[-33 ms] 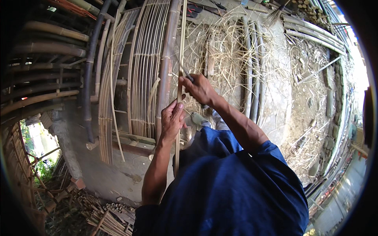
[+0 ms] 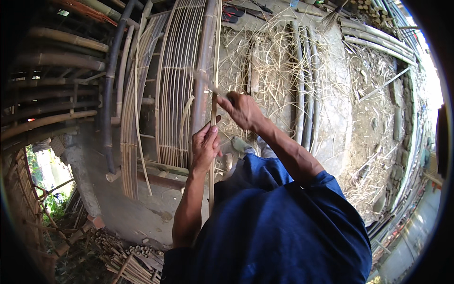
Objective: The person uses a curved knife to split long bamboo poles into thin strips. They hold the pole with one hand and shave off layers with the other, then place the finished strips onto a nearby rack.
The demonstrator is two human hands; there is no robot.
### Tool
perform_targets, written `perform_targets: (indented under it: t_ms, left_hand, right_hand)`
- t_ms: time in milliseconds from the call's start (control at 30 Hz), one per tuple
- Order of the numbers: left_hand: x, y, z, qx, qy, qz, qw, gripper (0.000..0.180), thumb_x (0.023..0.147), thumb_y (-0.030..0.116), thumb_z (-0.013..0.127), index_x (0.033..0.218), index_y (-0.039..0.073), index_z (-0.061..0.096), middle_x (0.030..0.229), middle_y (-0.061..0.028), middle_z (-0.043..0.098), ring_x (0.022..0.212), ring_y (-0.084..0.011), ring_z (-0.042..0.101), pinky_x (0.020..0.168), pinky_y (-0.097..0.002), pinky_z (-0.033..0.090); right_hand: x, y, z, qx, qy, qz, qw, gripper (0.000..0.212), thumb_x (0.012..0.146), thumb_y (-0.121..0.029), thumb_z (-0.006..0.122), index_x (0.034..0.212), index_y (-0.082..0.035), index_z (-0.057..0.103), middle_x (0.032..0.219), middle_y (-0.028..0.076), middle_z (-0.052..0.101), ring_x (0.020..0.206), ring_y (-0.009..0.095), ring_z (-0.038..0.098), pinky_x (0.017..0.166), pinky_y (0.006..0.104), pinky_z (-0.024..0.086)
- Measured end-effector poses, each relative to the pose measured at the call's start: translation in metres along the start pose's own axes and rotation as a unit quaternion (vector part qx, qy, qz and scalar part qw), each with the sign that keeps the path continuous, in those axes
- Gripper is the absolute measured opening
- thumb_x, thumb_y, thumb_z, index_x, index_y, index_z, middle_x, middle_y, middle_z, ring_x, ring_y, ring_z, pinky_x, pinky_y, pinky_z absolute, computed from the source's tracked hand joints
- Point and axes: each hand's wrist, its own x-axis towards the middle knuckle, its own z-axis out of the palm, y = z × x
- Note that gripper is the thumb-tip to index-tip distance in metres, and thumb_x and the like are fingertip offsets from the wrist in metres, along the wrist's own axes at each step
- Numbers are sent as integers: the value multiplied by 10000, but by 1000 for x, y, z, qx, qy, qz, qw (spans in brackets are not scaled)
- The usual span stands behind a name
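A long, narrow bamboo strip (image 2: 217,52) runs upright through the view, from the top edge down toward my body. My left hand (image 2: 205,146) is closed round it, with the thumb pressed on its face. Just above and to the right, my right hand (image 2: 243,111) grips a knife (image 2: 216,89). Its blade, smeared by motion, slants up and left across the strip. The forefinger of that hand points toward the strip's edge. Most of the knife's handle is hidden in my fingers.
Left of the strip stands a slatted bamboo bench (image 2: 177,75) with a thick pole (image 2: 201,83) along its side. Thin shavings (image 2: 279,61) litter the floor to the right, around several bamboo poles (image 2: 300,85). Cut bamboo pieces (image 2: 142,258) are heaped at lower left.
The knife blade has swung left across the strip, and my right hand has shifted slightly down and right. My left hand keeps hold of the strip, which has moved slightly left.
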Motion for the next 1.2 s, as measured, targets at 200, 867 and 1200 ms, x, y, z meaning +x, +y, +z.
perform_targets:
  t_ms: [200,867,1200]
  left_hand:
    - [-30,16,-12,60,5,-25,998,411,1033,271,502,1367,34,530,550,63,376,377,-29,339,391,-219,405]
    - [-255,2,-76,334,-14,-87,938,407,1006,309,485,1270,23,602,587,-63,530,494,-162,545,493,-320,433]
    - [-195,-2,-70,436,-8,35,899,348,970,169,548,1277,8,583,706,-185,606,576,-254,626,542,-366,480]
  right_hand:
    - [-24,10,3,-177,53,-135,973,664,917,-695,439,908,-55,615,769,160,648,669,319,682,559,444,523]
    - [86,127,-233,-227,264,233,908,773,1013,-629,201,758,-46,639,517,10,417,397,117,337,316,317,241]
    - [27,107,-94,-373,120,-99,915,642,1045,-541,178,794,-131,604,483,-52,281,375,58,258,290,237,220]
